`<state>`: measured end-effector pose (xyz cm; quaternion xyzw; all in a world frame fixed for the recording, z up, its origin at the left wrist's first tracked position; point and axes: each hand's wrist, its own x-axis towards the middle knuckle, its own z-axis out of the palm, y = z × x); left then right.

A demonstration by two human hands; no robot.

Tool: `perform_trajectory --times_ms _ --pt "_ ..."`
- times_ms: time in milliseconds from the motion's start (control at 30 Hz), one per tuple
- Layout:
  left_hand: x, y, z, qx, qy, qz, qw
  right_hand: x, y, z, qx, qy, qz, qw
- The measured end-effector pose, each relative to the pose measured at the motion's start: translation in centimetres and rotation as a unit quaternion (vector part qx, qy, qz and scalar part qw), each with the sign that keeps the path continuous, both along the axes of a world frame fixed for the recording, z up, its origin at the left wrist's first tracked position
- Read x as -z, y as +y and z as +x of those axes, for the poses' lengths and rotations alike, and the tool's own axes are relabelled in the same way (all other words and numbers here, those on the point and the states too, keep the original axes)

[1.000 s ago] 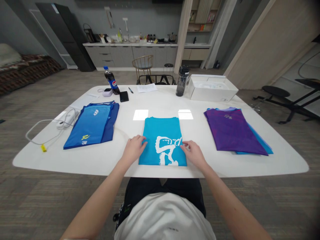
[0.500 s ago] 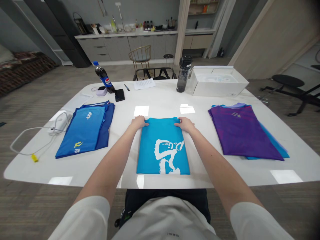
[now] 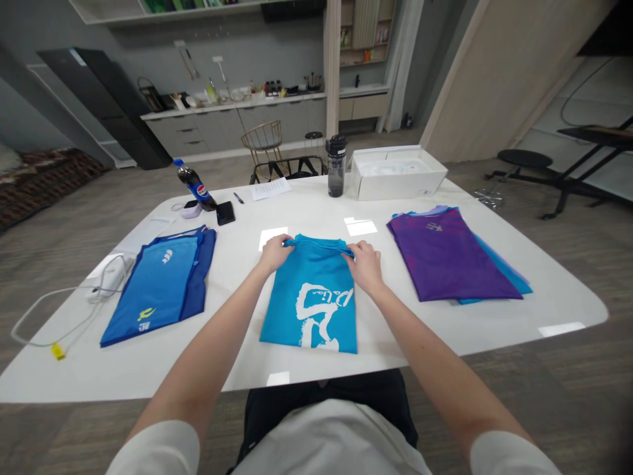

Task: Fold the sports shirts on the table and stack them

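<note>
A folded turquoise T-shirt [image 3: 281, 310] with white lettering lies in front of me on the white table [image 3: 237, 303]. My left hand [image 3: 275, 252] pinches its far left corner, and my right hand [image 3: 364, 265] grips the far right corner. Between the two hands the far edge is slightly raised and creased, while the near part rests on the tabletop. To the left lies a stack of folded blue shirts [image 3: 163, 277]. A purple folded shirt [image 3: 445, 257] tops another stack on the right, with turquoise cloth showing from under it.
Along the far side stand a cola bottle [image 3: 195, 185], a phone [image 3: 225, 213], a paper sheet [image 3: 270, 189], a dark tumbler [image 3: 336, 168] and an open white box [image 3: 398, 175]. A power strip [image 3: 109, 274] with a white cable lies at the left edge.
The T-shirt's far edge has been lifted and bunched a little by both hands, where before it lay flat. My view has tilted up and turned to the right.
</note>
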<state>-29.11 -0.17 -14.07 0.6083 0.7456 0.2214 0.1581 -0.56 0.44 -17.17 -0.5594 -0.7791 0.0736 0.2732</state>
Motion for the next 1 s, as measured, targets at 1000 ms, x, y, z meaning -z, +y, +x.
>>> perform_trajectory --times_ms 1000 --pt "-4.5 16.4 32.6 0.117 -0.152 0.01 0.981 -11.4 17.1 31.7 0.297 -0.071 -0.003 0.952"
